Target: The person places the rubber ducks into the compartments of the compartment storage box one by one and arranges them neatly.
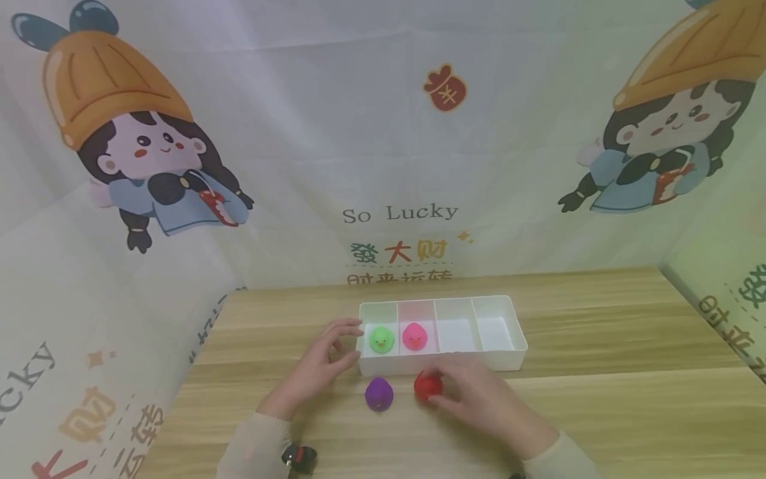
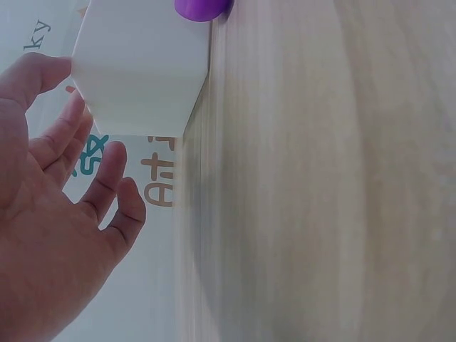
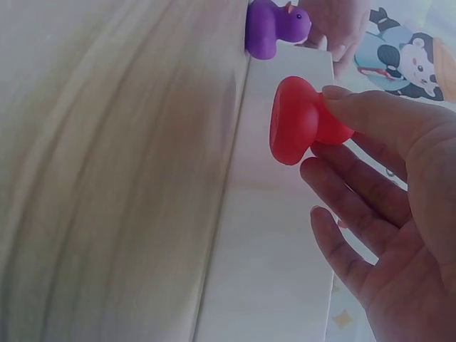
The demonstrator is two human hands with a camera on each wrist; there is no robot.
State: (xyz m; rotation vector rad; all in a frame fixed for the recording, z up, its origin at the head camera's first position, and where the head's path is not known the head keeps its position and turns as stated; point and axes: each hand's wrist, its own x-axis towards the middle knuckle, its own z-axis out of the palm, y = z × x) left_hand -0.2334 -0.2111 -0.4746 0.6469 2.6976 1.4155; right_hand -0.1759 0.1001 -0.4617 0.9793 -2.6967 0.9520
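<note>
Between thumb and fingers my right hand (image 1: 479, 397) pinches a red rubber duck (image 3: 298, 121), lifted off the table in the right wrist view. It hangs in front of the white divided box (image 1: 443, 361). Inside the box, a green duck (image 1: 381, 340) sits in the leftmost compartment and a pink duck (image 1: 415, 337) in the one beside it. A purple duck (image 1: 380, 395) stands on the table before the box's left part. My left hand (image 2: 64, 192) has its fingertips right at the box's left end, the fingers loosely bent.
The wooden table (image 1: 610, 412) reaches back to a printed cloth backdrop (image 1: 335, 133) with cartoon figures and lettering. The box's two right compartments hold no duck. A black band (image 1: 299, 459) sits on the left wrist.
</note>
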